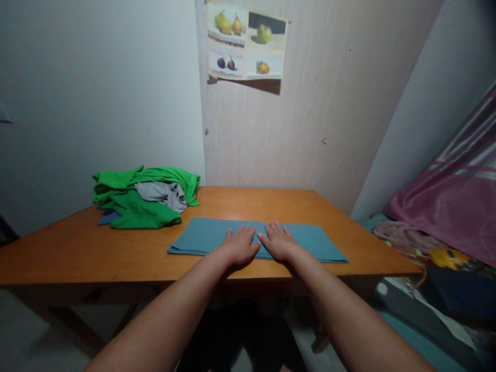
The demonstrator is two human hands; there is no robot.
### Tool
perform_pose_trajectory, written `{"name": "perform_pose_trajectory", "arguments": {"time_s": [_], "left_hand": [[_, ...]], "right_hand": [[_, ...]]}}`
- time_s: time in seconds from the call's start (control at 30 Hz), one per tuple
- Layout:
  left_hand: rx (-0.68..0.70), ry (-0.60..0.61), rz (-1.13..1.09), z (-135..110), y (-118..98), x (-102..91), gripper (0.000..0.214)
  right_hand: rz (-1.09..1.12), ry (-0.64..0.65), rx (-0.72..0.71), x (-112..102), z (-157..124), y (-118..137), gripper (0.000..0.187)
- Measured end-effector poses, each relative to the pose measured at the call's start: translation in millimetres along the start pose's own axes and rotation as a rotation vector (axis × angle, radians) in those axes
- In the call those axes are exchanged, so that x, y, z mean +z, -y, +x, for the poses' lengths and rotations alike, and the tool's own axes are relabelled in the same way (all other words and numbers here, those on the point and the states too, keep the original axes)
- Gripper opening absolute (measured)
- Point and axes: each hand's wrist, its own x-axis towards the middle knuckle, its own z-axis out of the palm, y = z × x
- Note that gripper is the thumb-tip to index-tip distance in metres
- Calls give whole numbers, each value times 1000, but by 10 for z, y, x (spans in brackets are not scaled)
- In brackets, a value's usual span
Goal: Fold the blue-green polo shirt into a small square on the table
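Observation:
A blue-green folded cloth [205, 235] lies flat and wide near the front edge of the wooden table, its layers showing along the near edge. My left hand [241, 245] rests palm down on the cloth just left of its middle, fingers spread. Close beside it, my right hand [278, 242] presses flat on the cloth a little right of the middle, fingers stretched out. The two thumbs point toward each other with a small gap between them. Neither hand grips anything.
A heap of crumpled green and grey clothes [145, 199] sits at the table's back left. The wooden table [263, 199] meets a wall bearing a fruit picture sheet [246, 44]. To the right hang a pink curtain [453, 196] and piled belongings [449, 258].

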Motion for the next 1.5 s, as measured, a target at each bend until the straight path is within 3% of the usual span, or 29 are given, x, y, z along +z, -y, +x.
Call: {"name": "perform_pose_trajectory", "arguments": {"time_s": [0.17, 0.37, 0.63, 0.77, 1.0, 1.2, 1.33, 1.5], "left_hand": [[9, -137, 3, 159, 79, -65, 48], [32, -27, 32, 249, 239, 89, 56], [16, -22, 22, 216, 217, 91, 57], [24, -46, 14, 214, 225, 109, 55], [37, -131, -23, 193, 276, 154, 49], [-2, -163, 10, 175, 373, 27, 41], [-83, -189, 51, 25, 575, -59, 52], [-188, -108, 109, -158, 761, -49, 77]], "right_hand": [[2, -8, 4, 9, 0, 21, 84], [-9, 1, 4, 6, -4, 17, 83], [-7, 23, 9, -77, 25, 50, 82], [1, -35, -11, -142, 99, 194, 77], [51, -67, 13, 82, 129, 347, 72], [21, -78, 10, 142, 129, 309, 74], [11, -94, 12, 147, 128, 313, 75], [17, -105, 13, 158, 126, 310, 74]]}}
